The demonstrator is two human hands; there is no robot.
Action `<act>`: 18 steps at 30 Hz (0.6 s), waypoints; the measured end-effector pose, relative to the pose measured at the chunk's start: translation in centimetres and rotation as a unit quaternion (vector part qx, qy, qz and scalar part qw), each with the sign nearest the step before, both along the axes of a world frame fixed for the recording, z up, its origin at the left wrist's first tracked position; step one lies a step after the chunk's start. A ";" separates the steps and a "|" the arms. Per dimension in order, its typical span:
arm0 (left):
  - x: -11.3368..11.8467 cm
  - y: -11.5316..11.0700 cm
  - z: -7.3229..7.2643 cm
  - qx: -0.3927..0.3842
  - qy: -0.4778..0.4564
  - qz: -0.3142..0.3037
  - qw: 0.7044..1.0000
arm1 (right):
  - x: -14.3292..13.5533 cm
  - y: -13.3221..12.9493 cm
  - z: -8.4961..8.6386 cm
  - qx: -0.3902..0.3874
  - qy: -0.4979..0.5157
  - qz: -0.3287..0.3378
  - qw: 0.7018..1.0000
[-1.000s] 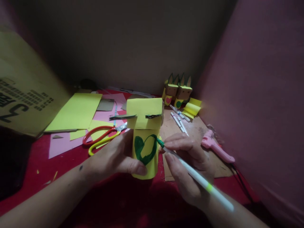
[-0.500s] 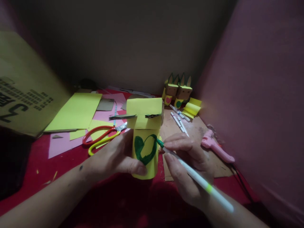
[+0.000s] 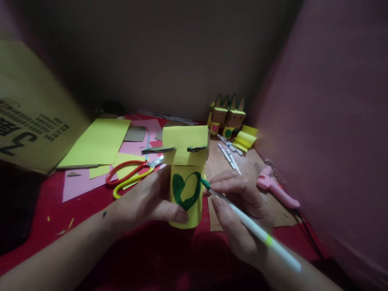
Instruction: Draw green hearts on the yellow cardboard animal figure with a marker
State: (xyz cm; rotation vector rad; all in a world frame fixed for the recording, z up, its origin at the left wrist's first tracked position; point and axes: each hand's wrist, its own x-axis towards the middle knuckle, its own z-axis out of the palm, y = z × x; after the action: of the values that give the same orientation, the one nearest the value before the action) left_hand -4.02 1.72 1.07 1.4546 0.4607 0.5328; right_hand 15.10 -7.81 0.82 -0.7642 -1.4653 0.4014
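Note:
My left hand (image 3: 154,202) is wrapped round a yellow paper figure (image 3: 189,216), thumb across its lower front. The figure has a tube body and a box-like head with cardboard ears sticking toward me. On the body is a green heart (image 3: 178,194), its left side filled and its right side partly yellow inside an outline. My right hand (image 3: 242,210) pinches a white marker pen (image 3: 257,230) with a green tip, which is at the heart's upper right edge. Whether the tip touches the paper I cannot tell. The left fingers behind the figure are hidden.
Scissors (image 3: 130,176) with red and yellow handles lie left of the figure, near yellow card (image 3: 97,141) and pink paper (image 3: 75,188). Rightward, a cardboard sheet (image 3: 285,214) bears several pens (image 3: 228,155) and a pink glue gun (image 3: 277,186). Similar figures (image 3: 227,115) stand behind.
The figure and both hands have shifted very slightly to the right in the view. The pen tip stays by the heart's upper right edge.

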 end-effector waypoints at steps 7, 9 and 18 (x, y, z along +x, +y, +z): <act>0.1 0.0 0.0 -0.003 -0.017 -0.004 1.000 | -0.2 0.3 -0.2 0.008 0.003 0.017 1.000; 0.1 -0.1 0.1 -0.006 -0.014 -0.003 1.000 | -0.1 0.3 -0.2 0.011 -0.006 0.020 1.000; 0.3 -0.4 0.2 0.011 -0.010 0.010 1.000 | -0.1 -0.1 -0.1 -0.011 -0.007 0.000 1.000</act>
State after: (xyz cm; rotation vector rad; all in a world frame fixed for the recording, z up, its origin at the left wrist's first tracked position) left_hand -3.74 1.33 1.30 1.4662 0.4542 0.5693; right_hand 15.05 -7.90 0.72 -0.7864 -1.4758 0.4130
